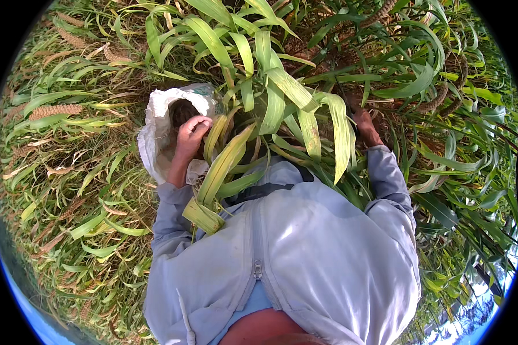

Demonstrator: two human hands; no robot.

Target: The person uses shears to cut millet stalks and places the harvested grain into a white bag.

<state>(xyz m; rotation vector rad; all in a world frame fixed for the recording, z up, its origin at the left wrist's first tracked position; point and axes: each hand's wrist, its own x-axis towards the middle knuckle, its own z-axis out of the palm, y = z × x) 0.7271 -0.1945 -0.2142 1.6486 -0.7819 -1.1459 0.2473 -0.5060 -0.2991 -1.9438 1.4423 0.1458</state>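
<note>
My left hand (pixel 192 136), its fingers curled, is at the mouth of a white woven sack (pixel 152 129); whether it grips the rim or something small I cannot tell. Dark brown matter (pixel 183 113) shows inside the sack. Over on the right, my right hand (pixel 364 123) is partly hidden among leaves, near a thin dark object (pixel 347 101) that I cannot make out clearly; its fingers are hidden. Between my hands rise broad green and yellowing leaves (pixel 276 99), some reaching over the front of my grey jacket (pixel 311 233).
Brown seed heads, seemingly millet (pixel 56 111), stand among grassy leaves on the left. More seed heads (pixel 434 99) droop amid dense green foliage on the right. Reddish-brown soil shows between the stems. Long leaves crowd both arms.
</note>
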